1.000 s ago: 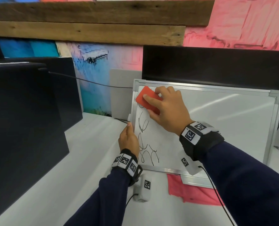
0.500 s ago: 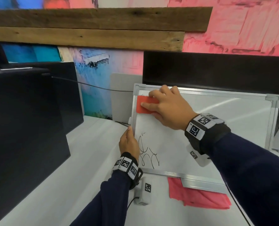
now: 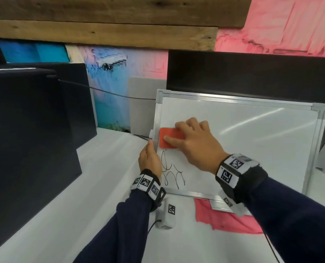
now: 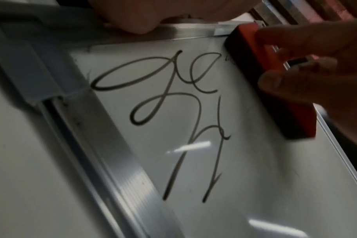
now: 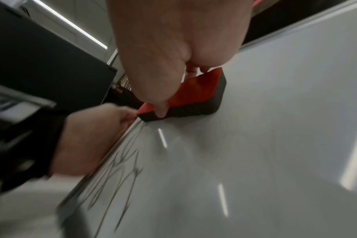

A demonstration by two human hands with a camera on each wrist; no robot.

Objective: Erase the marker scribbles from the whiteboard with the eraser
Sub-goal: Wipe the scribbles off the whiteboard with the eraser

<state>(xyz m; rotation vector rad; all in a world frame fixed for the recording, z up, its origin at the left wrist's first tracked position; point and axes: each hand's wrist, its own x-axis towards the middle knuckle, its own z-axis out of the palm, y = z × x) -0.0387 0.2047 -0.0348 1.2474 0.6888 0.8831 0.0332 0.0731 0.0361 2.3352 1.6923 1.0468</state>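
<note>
The right hand's fingers [image 3: 191, 126] curl over the far edge of the red eraser [image 3: 169, 137] while the thumb clamps its near edge, so the right hand [image 3: 195, 143] grips it and keeps the dark felt face flat on the whiteboard [image 3: 252, 141]. That flat contact is probably what lets a stroke wipe a full band. The eraser sits at the board's left side, touching or just beside the frame, with the remaining marker scribbles [image 3: 172, 173] directly nearer, in the near left corner.

The left hand [image 3: 150, 160] is at the board's left frame, thumb against the metal edge; it appears to hold the frame, likely to stop the leaning board from sliding under the rubbing, though how its other fingers lie is hidden.

The board stands tilted on the white bench [image 3: 93, 186], its near edge over a pink cloth [image 3: 224, 221]. Dark panels [image 3: 28, 130] stand to the left.
</note>
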